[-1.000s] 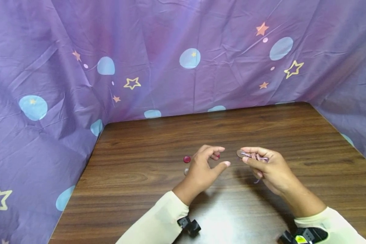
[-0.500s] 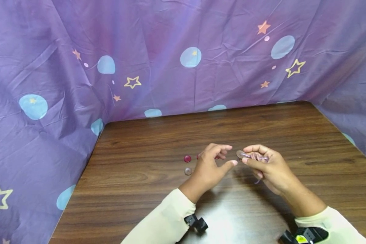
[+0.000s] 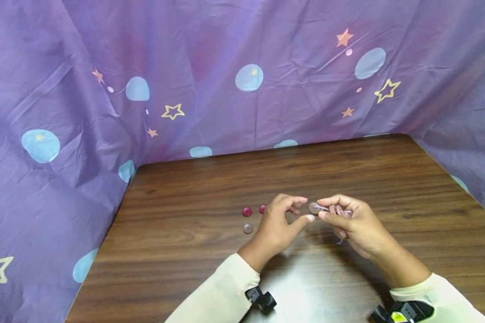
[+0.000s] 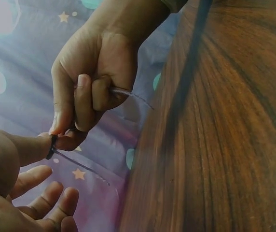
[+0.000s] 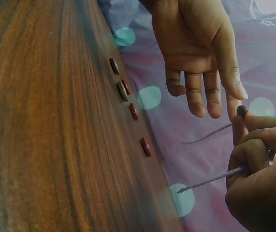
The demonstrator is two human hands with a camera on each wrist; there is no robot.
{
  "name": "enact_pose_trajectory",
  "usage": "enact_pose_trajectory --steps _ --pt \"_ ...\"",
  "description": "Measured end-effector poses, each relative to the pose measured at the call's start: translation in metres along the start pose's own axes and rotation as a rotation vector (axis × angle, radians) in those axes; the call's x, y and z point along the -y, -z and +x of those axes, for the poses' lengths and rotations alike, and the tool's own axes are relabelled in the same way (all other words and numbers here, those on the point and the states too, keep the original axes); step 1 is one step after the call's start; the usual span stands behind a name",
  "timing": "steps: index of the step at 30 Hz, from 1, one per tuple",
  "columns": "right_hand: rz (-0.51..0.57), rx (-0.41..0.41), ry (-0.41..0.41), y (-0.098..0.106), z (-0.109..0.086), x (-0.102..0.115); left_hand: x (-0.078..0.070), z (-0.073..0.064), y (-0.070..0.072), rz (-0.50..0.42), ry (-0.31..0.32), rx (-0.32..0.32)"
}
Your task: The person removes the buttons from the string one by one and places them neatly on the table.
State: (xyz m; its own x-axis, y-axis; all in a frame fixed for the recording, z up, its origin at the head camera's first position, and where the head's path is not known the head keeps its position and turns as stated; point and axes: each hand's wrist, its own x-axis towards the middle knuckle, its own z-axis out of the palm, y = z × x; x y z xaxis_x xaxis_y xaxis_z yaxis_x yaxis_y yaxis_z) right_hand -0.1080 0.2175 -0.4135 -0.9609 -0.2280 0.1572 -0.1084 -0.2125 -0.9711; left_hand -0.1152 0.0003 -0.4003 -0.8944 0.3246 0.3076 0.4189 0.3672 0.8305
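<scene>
A round brown button (image 3: 313, 208) with a thin purple cord (image 3: 339, 210) attached hangs in the air between the hands. My right hand (image 3: 359, 226) pinches the button's edge with thumb and forefinger, and its other fingers curl round the cord. One cord end (image 5: 210, 179) sticks out below that fist, and another hangs near the button. My left hand (image 3: 275, 226) is close by on the left, thumb and forefinger spread towards the button, other fingers loose. Whether the left thumb touches the button cannot be told.
On the brown wooden table (image 3: 178, 269) lie a red button (image 3: 247, 211), another red button (image 3: 262, 209) partly behind the left hand, and a grey-brown button (image 3: 248, 229). More loose buttons show in the right wrist view. A purple patterned curtain (image 3: 210, 58) surrounds the table.
My left hand has moved right, closer to the held button, uncovering the grey-brown button and a red one on the table. The right hand has kept its hold, shifting only slightly.
</scene>
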Motion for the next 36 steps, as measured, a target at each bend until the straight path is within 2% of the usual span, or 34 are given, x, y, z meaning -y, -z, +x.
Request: enact_pose_trajectory --steps 10,26,36 --pt "-0.053 -0.002 0.002 -0.0012 -0.0017 0.0004 0.0025 -0.0015 -0.0032 -0.022 -0.018 0.017" --pt "-0.111 -0.004 0.003 -0.0028 -0.0016 0.004 0.0039 -0.0019 -0.0039 0.011 -0.055 0.015" --pt "-0.08 -0.005 0.022 -0.0019 -0.0014 0.003 0.0049 -0.0021 -0.0039 0.014 -0.076 0.012"
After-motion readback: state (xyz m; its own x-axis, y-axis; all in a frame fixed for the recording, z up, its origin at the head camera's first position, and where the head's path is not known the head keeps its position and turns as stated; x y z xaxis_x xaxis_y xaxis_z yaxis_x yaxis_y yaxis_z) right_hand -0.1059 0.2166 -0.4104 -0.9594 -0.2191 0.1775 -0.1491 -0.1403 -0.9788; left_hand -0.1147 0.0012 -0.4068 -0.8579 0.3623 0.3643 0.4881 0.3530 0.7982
